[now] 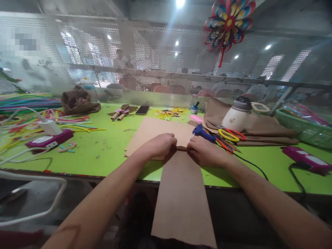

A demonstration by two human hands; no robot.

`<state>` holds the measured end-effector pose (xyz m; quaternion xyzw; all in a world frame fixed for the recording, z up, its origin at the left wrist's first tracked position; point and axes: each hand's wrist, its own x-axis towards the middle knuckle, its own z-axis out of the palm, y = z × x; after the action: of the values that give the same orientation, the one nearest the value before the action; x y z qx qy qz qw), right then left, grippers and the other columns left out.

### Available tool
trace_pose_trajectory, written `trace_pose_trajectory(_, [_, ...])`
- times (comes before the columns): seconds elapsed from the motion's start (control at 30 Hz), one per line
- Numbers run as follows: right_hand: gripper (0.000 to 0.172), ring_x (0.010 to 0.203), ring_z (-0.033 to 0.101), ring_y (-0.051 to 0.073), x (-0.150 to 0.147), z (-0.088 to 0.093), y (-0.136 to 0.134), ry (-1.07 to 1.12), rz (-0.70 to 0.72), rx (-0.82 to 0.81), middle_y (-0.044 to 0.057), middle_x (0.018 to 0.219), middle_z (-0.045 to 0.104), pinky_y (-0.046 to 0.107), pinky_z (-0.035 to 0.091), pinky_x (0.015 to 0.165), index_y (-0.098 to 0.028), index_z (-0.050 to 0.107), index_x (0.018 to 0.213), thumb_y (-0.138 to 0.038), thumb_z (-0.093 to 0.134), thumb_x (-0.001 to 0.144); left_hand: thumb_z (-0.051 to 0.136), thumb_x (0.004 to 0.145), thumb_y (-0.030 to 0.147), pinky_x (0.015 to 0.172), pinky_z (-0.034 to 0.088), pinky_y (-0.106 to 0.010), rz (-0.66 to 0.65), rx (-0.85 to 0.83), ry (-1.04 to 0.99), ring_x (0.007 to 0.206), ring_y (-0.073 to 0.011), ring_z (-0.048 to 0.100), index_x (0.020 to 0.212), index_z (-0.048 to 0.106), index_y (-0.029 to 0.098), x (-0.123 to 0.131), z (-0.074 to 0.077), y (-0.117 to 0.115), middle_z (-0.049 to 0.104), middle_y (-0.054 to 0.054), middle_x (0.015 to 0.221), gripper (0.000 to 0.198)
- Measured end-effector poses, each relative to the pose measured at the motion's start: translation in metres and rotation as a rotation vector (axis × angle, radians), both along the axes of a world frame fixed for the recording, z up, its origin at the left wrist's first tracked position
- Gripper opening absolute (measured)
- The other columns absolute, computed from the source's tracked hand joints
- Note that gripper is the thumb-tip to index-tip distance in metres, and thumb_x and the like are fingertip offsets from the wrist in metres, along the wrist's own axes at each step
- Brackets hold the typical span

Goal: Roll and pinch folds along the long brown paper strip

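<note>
Nearest, a brown paper strip (183,197) hangs over the near edge of the green desk (85,152), its far end narrowed into a dark fold at the middle of that edge. The left hand (164,143) pinches the left side of this fold and the right hand (203,150) pinches the right side, both closed on the paper. Under and beyond them lies a pale paper sheet (147,133). Crowding the right hand on its far side is a blue glue gun (203,133), whose black cord (250,166) runs beside the right forearm; scissors with yellow and red handles (228,135) lie just to the right of the gun. Farther right sits a purple power strip (307,159), and on the left another purple power strip (49,140) carries a white charger (49,127), with colourful fuzzy stems (80,128) scattered behind. Farther back, from left to right, are a crumpled brown bag (79,102), rolled paper pieces (121,113), a phone (142,110), yellow scraps (169,113), a small blue bottle (194,110), a white bottle with a dark lid (236,116) before folded brown paper (267,128), and a green basket (302,128). Beyond stands a perforated metal screen (155,52), with a colourful pinwheel (229,22) hanging at the right.
</note>
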<state>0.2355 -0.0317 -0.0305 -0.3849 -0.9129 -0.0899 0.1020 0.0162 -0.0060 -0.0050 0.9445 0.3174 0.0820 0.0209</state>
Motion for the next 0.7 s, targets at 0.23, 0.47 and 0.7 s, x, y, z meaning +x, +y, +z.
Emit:
trace_pose_trajectory(0.23, [0.01,0.078,0.044,0.02,-0.008,-0.008,0.003,0.019,0.094,0.238,0.009,0.079,0.053,0.031,0.033,0.067,-0.014,0.055,0.076,-0.01,0.047,0.08,0.035,0.089,0.038,0.059,0.034,-0.024,0.134,-0.193,-0.16,0.061,-0.0127,0.048,0.08,0.066,0.012,-0.003,0.007,0.008,0.061,-0.005,0.07,0.042])
trace_pose_trajectory(0.47, [0.015,0.075,0.039,0.02,-0.021,0.0,-0.013,0.005,0.081,0.387,0.009,0.077,0.052,0.033,0.032,0.068,-0.013,0.056,0.074,-0.011,0.046,0.085,0.037,0.088,0.046,0.053,0.029,-0.022,0.051,-0.41,-0.149,0.055,-0.0097,0.036,0.068,0.06,0.012,-0.006,0.012,0.014,0.052,0.0,0.06,0.046])
trace_pose_trajectory(0.7, [0.02,0.074,0.039,0.02,-0.024,0.005,-0.018,0.037,0.059,0.392,0.009,0.075,0.051,0.034,0.033,0.067,-0.013,0.056,0.072,-0.012,0.043,0.087,0.041,0.086,0.045,0.059,0.033,-0.022,0.019,-0.473,-0.172,0.064,-0.0117,0.045,0.08,0.064,0.012,-0.007,0.013,0.012,0.06,-0.003,0.074,0.041])
